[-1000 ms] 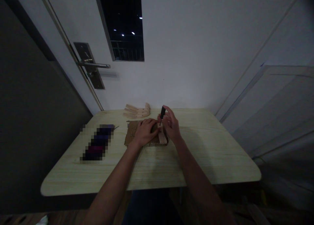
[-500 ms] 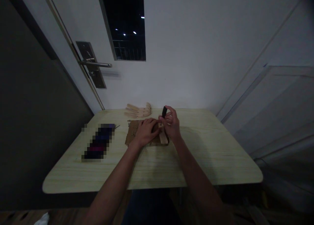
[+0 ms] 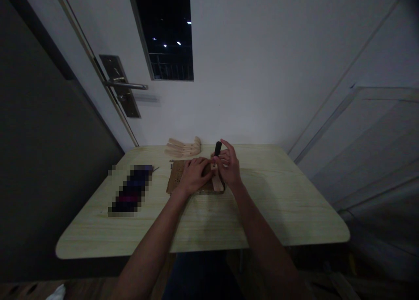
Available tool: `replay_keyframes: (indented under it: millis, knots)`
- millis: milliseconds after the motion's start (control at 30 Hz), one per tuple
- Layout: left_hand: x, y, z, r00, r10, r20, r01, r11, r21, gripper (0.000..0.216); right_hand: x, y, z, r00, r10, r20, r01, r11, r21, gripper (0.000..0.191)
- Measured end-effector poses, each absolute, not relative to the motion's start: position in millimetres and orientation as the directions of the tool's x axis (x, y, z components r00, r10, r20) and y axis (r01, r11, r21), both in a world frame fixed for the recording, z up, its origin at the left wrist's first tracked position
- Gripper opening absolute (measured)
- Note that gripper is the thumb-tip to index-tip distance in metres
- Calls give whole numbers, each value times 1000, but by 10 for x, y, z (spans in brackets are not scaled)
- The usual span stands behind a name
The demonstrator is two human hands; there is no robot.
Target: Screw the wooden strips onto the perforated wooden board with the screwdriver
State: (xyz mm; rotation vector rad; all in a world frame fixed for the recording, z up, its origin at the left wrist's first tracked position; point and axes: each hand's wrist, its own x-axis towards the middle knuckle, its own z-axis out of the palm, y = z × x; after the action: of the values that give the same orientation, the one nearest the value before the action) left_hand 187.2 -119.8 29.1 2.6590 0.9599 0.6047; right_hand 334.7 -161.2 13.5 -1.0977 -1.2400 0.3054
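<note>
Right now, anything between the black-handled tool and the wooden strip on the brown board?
Nothing visible. The right hand holds the black-handled tool upright over the wooden strip; the left hand rests on the brown board beside it. The tip itself is hidden.

Wood pieces (image 3: 183, 148) lie at the counter's (image 3: 278, 212) far edge, a blurred dark thing (image 3: 131, 194) near its left, and a door handle (image 3: 126, 86) beyond.

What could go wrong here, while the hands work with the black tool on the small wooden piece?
1. The right hand holds the slim black-handled tool upright, its tip close to the left hand; a slip might jab the fingers.
2. Only the left hand seems to steady the pale wooden strip on the brown perforated board; it may shift under pressure.
</note>
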Motion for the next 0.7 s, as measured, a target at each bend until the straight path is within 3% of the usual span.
replay_keyframes:
  millis: [167, 400, 700]
  knots:
    - [1875, -1204, 297, 697, 658, 284, 555, -746, 368, 37, 3338, -1594, 129, 387, 676, 628, 436, 466, -770, 54]
    - [1868, -1212, 311, 703, 656, 276, 555, -748, 365, 38, 3378, -1648, 147, 291, 725, 624, 310, 546, -779, 50]
    - [1875, -1215, 316, 700, 658, 278, 557, -747, 364, 38, 3330, -1578, 116, 424, 673, 605, 380, 474, -794, 51]
